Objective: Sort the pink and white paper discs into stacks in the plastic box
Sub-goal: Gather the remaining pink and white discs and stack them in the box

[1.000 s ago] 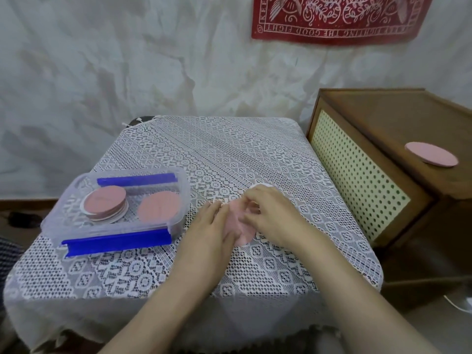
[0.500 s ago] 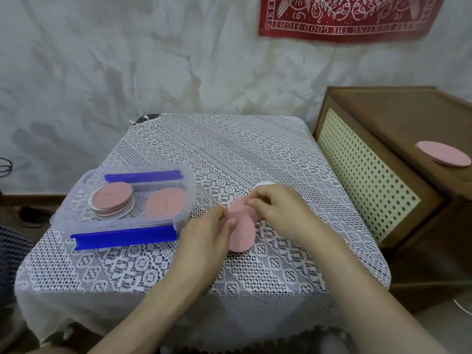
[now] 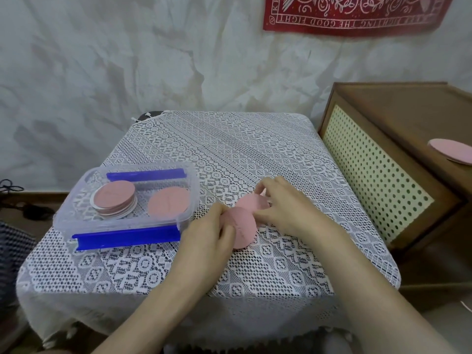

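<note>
Loose pink discs [image 3: 242, 231]: prob. 2

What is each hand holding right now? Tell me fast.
Left hand: pinches the near pink disc.
Right hand: pinches the far pink disc.

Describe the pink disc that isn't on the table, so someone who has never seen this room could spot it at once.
Find the wooden cabinet with the perforated cream front, right of the lace-covered table. On its top, at the picture's right edge, lies a lone pink disc. It is the only disc off the table, alone on bare wood.
</note>
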### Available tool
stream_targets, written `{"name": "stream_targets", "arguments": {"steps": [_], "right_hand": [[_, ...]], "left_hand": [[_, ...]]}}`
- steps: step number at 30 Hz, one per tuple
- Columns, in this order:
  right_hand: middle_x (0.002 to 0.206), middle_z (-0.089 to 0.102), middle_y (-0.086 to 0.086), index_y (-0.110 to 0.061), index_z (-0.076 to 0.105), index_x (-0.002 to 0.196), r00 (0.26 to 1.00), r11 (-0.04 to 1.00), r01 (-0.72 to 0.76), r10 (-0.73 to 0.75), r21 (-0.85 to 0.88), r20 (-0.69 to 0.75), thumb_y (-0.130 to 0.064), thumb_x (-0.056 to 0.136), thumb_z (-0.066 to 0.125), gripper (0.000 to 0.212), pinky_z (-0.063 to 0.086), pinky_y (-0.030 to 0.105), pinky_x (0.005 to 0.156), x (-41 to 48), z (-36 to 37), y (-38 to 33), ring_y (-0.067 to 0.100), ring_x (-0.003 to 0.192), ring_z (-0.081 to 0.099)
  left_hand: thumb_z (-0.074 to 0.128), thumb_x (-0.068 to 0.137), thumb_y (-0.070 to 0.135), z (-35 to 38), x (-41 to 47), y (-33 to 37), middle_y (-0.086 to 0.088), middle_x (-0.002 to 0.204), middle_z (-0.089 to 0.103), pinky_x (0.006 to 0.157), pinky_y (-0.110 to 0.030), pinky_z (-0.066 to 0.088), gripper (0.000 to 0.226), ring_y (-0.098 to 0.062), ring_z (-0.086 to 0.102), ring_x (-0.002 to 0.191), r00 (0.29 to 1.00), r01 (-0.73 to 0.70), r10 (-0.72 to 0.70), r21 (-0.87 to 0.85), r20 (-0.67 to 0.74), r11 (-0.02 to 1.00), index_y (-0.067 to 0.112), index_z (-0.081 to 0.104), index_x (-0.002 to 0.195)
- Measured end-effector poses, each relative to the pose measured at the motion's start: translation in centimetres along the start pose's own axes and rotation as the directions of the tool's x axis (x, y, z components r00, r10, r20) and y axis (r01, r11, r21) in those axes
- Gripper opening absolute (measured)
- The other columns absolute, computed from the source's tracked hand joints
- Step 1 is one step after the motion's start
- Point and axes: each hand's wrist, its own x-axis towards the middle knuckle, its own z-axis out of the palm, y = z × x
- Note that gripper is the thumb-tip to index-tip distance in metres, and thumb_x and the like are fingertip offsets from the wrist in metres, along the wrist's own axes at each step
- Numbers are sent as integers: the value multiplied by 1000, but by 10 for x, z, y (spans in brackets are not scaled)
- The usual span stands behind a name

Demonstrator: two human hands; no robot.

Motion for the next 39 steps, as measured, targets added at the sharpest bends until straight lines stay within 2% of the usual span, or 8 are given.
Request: {"name": "stream_targets", "arguments": {"steps": [6,9,12,19,23,33,37,39], "right_hand": [[93,67,0,-23,59,88,996,914,-34,62,403,-57,-25,97,65,11,61,48,77,-8,-9,12,21,85,69],[91,69,0,-15,64,96,990,776,-76,132,626,-44,-21,101,60,9,62,34,66,-17,-23,18,16,73,71],[73,65,-1,-10,69,98,999,749,-47,33,661,34,-15,99,63,8,51,22,56,-25,-28,23,10,58,58],[78,66,2,-18,73,97,993,806,-12,-58,592,99,-20,90,75,7,52,28,57,-25,-11,17,16,58,60],[70,65,1,-17,70,92,994,842,8,-67,539,90,-27,93,72,10,52,34,61,-22,-6,17,15,55,60],[66,63,-15,-27,73,81,999,894,26,-35,448,12,-42,88,74,16,46,32,61,-19,-5,26,8,60,54],[88,69,-15,-32,73,91,991,972,-46,72,230,-109,-38,91,70,7,46,26,63,-26,-21,37,3,75,61],[104,66,-14,-33,71,108,990,987,-104,115,124,-84,-42,88,73,22,43,25,65,-31,-28,44,3,84,60]], "left_hand": [[46,96,20,0,0,1,8,73,61,54,-32,34,16,-10,56,67,1000,14,-14,10,10,1000,26,52,109],[42,99,21,1,2,0,7,73,63,53,-30,36,17,-7,57,64,1000,15,-15,11,8,1000,27,52,111],[39,102,20,3,4,-1,9,79,64,53,-25,37,19,-3,58,67,999,23,-22,-15,24,1000,27,51,113],[38,106,21,9,3,10,21,59,61,51,-17,37,22,0,55,55,997,-34,50,-245,59,969,31,57,109],[41,103,36,14,6,5,9,63,61,52,-35,47,16,-5,55,54,997,-61,73,-254,39,965,37,56,109],[51,101,23,13,9,3,10,59,60,49,-24,42,23,-5,56,45,996,-56,68,-189,55,980,30,58,122],[49,102,24,12,9,1,8,62,61,50,-27,43,24,-6,57,46,998,-21,34,-204,57,979,32,57,122],[49,102,23,11,9,1,9,62,61,49,-21,40,24,-4,57,46,998,-27,37,-196,47,980,32,58,122]]}}
